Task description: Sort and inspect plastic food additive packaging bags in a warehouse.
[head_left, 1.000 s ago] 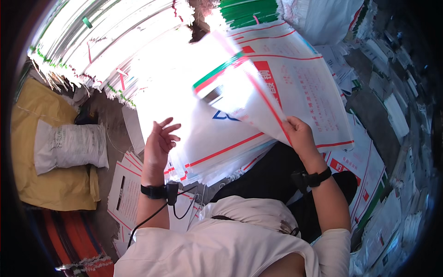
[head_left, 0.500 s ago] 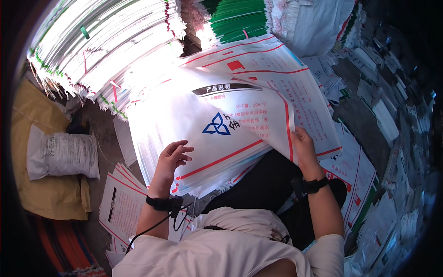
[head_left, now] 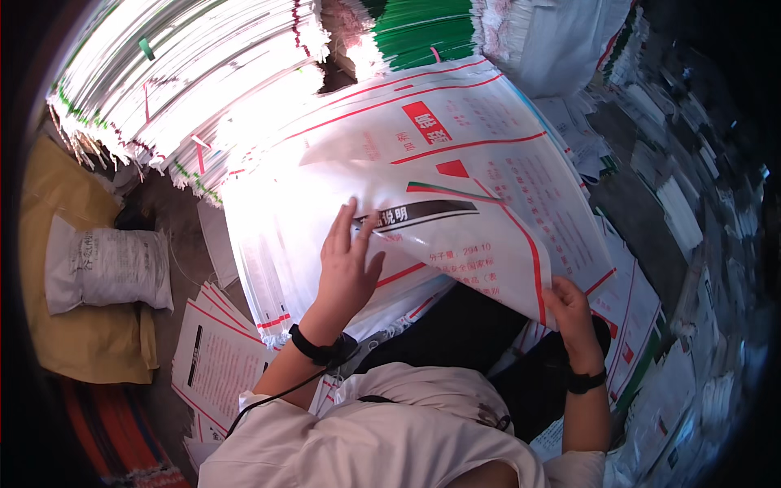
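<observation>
A stack of flat white printed sacks (head_left: 342,122) with red lines lies before me, partly over my dark-clad legs. The top sack (head_left: 464,248) is lifted and curled over at its near right side, showing a black title strip and red print. My right hand (head_left: 572,317) pinches its near right corner between thumb and fingers. Over the middle of that sack is my left hand (head_left: 348,264), fingers spread and slightly blurred, holding nothing. Its fingertips reach the sack's surface by the black strip; how firmly they touch I cannot tell. Both wrists wear black bands.
Tall bundles of white sacks (head_left: 203,73) and a green stack (head_left: 423,32) stand behind. At left, a filled white bag (head_left: 110,268) rests on yellow sacking (head_left: 89,346). Loose printed sheets (head_left: 215,362) lie by my left arm. Piles of sacks (head_left: 691,407) cover the right side.
My right hand has drawn the sack's corner toward me and to the right. My left hand has moved up and right onto the sack. The blue emblem no longer shows.
</observation>
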### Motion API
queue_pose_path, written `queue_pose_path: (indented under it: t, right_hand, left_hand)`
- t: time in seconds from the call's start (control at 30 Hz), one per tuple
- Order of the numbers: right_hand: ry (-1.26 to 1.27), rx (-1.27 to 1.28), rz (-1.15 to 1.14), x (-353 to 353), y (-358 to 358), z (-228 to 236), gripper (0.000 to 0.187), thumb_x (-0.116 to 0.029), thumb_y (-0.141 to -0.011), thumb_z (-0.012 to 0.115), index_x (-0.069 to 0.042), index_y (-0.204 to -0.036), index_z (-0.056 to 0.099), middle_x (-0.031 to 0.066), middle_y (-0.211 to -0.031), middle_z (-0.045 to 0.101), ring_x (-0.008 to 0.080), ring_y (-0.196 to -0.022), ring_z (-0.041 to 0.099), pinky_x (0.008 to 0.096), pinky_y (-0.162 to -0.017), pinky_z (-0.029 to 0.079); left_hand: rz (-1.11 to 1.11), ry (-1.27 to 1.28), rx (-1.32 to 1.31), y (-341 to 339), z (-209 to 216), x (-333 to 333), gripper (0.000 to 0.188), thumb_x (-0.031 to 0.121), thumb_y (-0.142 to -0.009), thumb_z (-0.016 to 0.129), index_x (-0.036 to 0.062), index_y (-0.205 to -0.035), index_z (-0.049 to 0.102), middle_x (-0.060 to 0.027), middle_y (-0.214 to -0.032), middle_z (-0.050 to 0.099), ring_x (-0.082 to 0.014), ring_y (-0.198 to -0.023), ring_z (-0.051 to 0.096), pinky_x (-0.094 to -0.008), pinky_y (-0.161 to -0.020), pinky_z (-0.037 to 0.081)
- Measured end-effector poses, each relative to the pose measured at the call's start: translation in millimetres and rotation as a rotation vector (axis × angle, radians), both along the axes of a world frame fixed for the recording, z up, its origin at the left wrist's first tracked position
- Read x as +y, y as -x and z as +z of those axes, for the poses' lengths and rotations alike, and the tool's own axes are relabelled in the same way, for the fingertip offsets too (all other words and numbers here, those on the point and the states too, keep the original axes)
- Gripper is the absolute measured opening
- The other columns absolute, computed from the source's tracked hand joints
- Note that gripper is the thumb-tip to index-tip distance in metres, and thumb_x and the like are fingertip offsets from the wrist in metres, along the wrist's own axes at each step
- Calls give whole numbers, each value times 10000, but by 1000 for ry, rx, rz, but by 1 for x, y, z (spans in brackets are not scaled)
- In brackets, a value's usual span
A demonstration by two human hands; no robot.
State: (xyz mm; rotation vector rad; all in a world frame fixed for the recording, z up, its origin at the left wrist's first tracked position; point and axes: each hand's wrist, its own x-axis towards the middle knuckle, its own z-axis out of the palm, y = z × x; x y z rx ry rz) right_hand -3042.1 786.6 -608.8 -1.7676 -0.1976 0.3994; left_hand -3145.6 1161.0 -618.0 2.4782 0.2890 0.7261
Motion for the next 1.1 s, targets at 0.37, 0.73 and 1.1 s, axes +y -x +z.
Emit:
queue_pose_path:
  t: [0.37, 0.73, 1.1]
  right_hand:
    - [68, 211, 193, 0, 24, -10, 384, -163, -986, 609, 55, -1298, 567, 134, -1131, 700, 177, -1029, 661, 308, -923, 500]
    - [-41, 250, 132, 17, 19, -13, 438, -180, -998, 595, 73, -1347, 519, 152, -1174, 686, 196, -1071, 662, 317, -954, 492]
    - [219, -210, 34, -11, 4, 26, 189, -54, -927, 647, 20, -1101, 644, 90, -983, 699, 145, -922, 648, 318, -852, 508]
  left_hand:
    - [-384, -244, 300, -17, -47, -33, 543, 368, -990, 575, 119, -1465, 492, -144, -1555, 420, -349, -1482, 314, -518, -1228, 183]
    - [-398, -219, 284, -14, -55, -35, 531, 372, -1000, 556, 104, -1455, 500, -157, -1553, 419, -353, -1487, 303, -516, -1228, 177]
    - [-72, -367, 56, -91, 38, 90, 1015, 505, -771, 803, 56, -1545, 325, -195, -1564, 378, -383, -1484, 290, -560, -1193, 212]
